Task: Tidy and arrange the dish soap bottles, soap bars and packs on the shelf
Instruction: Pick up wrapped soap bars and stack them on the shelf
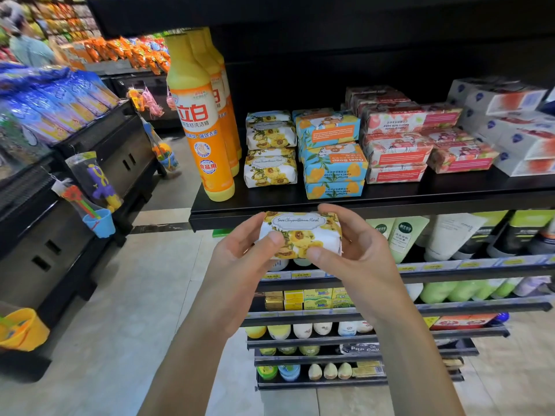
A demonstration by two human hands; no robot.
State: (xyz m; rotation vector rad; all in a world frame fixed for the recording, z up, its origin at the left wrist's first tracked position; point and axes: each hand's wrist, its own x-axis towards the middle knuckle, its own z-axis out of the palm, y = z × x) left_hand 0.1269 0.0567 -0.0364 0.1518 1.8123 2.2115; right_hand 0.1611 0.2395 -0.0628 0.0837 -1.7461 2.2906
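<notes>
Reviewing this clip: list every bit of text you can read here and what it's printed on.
"Snow Chrysanthemum Floral": soap bar held by left hand and right hand; also matching shelf bar.
"立白", "食品用": orange dish soap bottle.
"Goat Soap", upside down: blue soap pack.
"PRP Col", cut off: dark pack low down.
Price tags, pink packs: too blurred.

Both bare forearms come up from the bottom, angled in toward each other. Left hand (240, 253) and right hand (357, 244) each grip an end of one soap bar (300, 232), thumbs pressed on its face, fingers curled behind.
</notes>
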